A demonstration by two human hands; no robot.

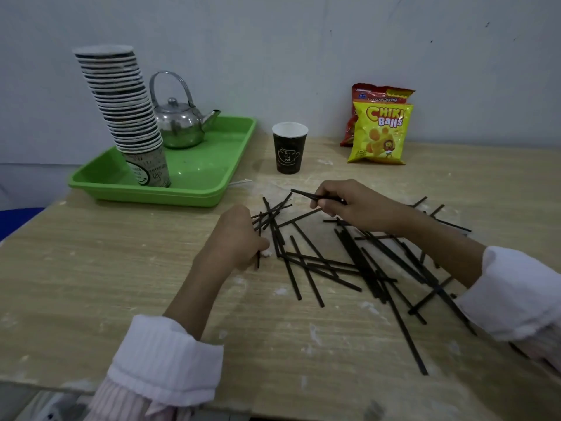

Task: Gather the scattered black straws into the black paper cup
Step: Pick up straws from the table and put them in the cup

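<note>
We pinch one straw (303, 193) in our right hand (349, 205), ready for the black paper cup (290, 150) at twelve o'clock; our left hand (239, 235) grips a small bundle (268, 213), likely saving trips.

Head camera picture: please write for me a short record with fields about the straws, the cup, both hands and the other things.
scattered straws: lie criss-crossed on the table, nearer than the cup
black paper cup: upright beyond the hands, no straw sticks out of it
left hand: curled round a small bunch of straws
right hand: pinches a single straw at the far edge of the pile
green tray: holds a metal kettle and a leaning stack of cups
snack bags: against the wall, right of the cup
</note>
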